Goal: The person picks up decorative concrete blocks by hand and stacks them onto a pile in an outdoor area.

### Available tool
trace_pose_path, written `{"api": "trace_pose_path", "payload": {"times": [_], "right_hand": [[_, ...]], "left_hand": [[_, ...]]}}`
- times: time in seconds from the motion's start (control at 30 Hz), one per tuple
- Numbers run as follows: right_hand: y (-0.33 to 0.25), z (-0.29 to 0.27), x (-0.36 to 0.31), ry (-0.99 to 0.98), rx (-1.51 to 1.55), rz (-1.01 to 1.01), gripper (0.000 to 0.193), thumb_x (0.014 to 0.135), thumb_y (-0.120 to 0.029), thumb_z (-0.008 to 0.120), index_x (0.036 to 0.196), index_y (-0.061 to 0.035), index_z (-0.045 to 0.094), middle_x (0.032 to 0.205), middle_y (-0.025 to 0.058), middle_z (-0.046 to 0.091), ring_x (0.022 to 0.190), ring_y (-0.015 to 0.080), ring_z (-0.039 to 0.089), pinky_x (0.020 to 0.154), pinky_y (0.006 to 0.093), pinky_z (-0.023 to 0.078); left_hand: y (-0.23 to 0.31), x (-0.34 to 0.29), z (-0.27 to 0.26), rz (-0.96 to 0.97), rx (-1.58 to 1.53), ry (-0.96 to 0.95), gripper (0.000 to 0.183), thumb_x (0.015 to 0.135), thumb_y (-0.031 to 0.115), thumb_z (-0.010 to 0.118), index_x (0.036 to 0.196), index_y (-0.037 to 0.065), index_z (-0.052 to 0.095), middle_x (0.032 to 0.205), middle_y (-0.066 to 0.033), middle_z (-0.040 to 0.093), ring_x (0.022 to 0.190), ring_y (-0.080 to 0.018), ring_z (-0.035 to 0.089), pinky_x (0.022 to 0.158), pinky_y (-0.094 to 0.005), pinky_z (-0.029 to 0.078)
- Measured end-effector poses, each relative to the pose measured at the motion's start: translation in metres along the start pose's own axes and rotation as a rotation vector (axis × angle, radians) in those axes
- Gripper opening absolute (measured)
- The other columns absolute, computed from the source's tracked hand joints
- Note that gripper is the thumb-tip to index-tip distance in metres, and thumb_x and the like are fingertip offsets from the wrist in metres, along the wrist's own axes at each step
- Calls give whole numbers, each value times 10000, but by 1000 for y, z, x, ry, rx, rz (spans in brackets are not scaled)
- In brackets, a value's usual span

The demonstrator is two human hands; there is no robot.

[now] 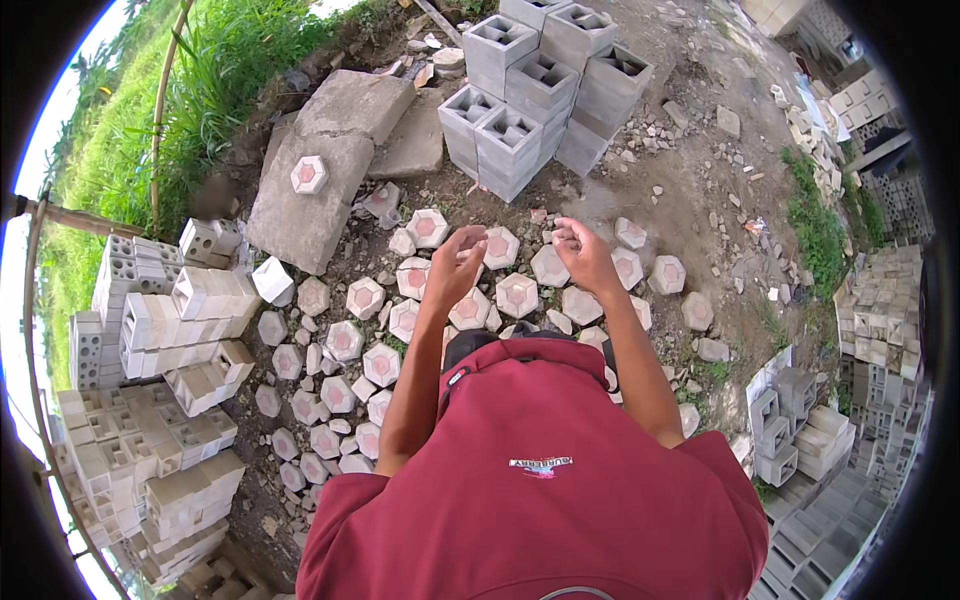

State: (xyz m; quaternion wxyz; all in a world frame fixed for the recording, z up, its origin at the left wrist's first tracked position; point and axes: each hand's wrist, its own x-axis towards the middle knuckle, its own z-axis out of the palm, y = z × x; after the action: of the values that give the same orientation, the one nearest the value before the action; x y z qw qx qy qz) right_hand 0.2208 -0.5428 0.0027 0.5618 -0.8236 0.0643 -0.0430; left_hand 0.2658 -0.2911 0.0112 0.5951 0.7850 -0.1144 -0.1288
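Note:
My left hand hovers over a stretch of ground laid with hexagonal paving stones, fingers loosely bent and apart, nothing in it. Across from it my right hand is also open, with curled fingers and no object between them. Between the two hands lies a pale hexagonal paver with a reddish centre. A greyer paver lies close to my right hand, and another red-centred paver is just beyond my left hand. Whether either hand touches a stone I cannot tell.
Tall grey hollow concrete blocks stand stacked ahead. Broken concrete slabs lie at the far left, one bearing a single hexagonal paver. Block stacks line the left; more blocks stand at the right. Rubble and dirt surround the pavers.

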Motion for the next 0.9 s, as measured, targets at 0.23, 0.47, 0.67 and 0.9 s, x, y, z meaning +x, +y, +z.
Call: {"api": "trace_pose_path", "payload": {"times": [0.23,0.47,0.67,0.9], "right_hand": [[23,-7,69,10,93,5,374,878,-149,594,1201,37,564,997,158,689,911,199,677,823,310,528],[57,-32,164,90,79,48,344,892,-151,594,1190,18,568,993,141,688,897,181,671,795,301,530],[84,-49,281,174,-19,88,352,886,-164,608,1192,7,570,973,142,688,863,184,676,766,308,532],[77,-46,380,124,28,131,338,884,-140,615,1176,25,571,944,145,683,848,198,683,736,312,557]], "left_hand": [[-40,69,8,-124,37,70,308,922,157,593,1182,-7,588,1079,-123,683,1025,-208,642,883,-330,497],[-67,193,9,-191,-80,-39,338,949,157,565,1210,-58,560,1141,-157,650,1091,-208,612,946,-312,463],[-53,353,3,-105,-85,-129,333,947,163,577,1205,-47,567,1132,-113,652,1048,-153,598,918,-279,455],[-42,475,-1,-117,-80,-172,337,952,175,578,1210,-43,567,1141,-115,648,1072,-157,594,926,-280,450]]}}
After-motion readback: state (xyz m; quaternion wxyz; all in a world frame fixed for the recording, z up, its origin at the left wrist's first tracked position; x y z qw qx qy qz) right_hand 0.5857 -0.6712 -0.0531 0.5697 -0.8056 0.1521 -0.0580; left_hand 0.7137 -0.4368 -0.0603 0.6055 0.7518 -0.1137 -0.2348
